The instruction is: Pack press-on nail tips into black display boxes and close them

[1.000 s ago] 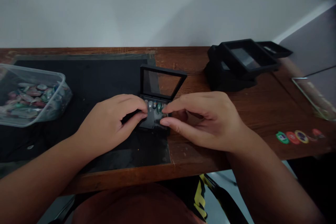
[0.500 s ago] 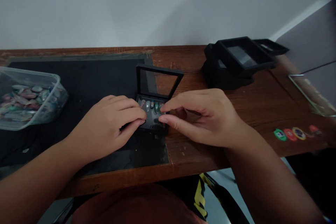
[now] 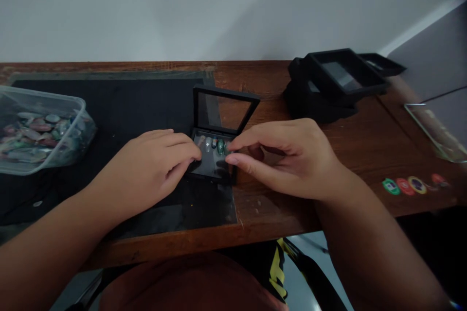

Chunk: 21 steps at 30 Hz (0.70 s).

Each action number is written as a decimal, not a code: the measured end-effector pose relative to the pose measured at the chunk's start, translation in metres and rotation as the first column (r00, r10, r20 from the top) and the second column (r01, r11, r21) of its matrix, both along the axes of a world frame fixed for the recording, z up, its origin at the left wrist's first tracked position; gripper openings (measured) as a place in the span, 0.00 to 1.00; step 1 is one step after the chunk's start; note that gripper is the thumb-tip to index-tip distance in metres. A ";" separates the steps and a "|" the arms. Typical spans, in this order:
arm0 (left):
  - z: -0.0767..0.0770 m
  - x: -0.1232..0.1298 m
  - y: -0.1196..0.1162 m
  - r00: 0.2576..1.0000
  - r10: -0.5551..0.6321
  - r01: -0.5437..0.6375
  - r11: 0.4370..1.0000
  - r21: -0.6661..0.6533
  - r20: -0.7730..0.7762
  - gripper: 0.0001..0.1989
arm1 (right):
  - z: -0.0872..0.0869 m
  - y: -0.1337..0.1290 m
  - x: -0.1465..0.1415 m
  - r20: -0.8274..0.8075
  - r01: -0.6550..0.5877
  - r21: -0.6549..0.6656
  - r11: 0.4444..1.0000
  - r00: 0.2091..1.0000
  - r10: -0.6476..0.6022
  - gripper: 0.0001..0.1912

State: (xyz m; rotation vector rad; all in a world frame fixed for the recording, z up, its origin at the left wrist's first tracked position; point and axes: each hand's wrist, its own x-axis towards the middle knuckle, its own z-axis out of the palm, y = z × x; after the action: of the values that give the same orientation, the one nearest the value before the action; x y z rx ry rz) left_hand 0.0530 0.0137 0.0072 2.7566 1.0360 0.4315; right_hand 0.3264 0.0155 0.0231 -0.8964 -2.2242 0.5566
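A small black case (image 3: 213,169) lies open on the mat, its windowed lid (image 3: 226,91) tilted up at the back. Several nail-shaped pieces stand in a row inside, among them a green one (image 3: 221,146) and a clear one (image 3: 208,144). My left hand (image 3: 156,165) is closed at the case's left edge, thumb and forefinger together; what they grip, if anything, is hidden. From the right, my right hand (image 3: 288,158) reaches over the case's right edge, its thumb and forefinger slightly apart beside the rightmost piece.
A clear plastic tub (image 3: 69,102) of colourful pieces is on the black mat (image 3: 146,102) at the left. Black cases (image 3: 321,102) are piled at the back right. Round stickers (image 3: 404,185) and a glass-like panel (image 3: 434,131) are further right.
My left thumb and forefinger have drawn back slightly left, showing more of the case's floor. The whole view has shifted a little; my right hand stays at the case's right edge.
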 end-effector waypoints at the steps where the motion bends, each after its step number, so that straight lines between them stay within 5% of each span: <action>1: 0.002 -0.001 0.000 1.000 0.012 -0.012 1.000 -0.019 -0.002 0.13 | 0.000 0.000 0.000 -0.001 0.002 -0.007 1.000 1.000 -0.003 0.07; 8: 0.010 -0.003 -0.003 0.994 0.113 -0.112 0.993 -0.045 0.010 0.13 | 0.002 0.000 0.002 -0.030 0.012 -0.039 0.999 0.999 -0.013 0.06; 21: 0.003 0.005 -0.001 0.982 0.180 -0.182 0.982 -0.042 -0.049 0.14 | 0.000 0.001 0.002 -0.034 -0.012 0.033 0.999 0.999 0.013 0.08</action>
State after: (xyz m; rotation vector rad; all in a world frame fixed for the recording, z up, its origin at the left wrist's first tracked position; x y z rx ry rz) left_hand 0.0584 0.0125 0.0101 2.6538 1.2977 0.3656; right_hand 0.3285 0.0168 0.0229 -0.8506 -2.2031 0.5356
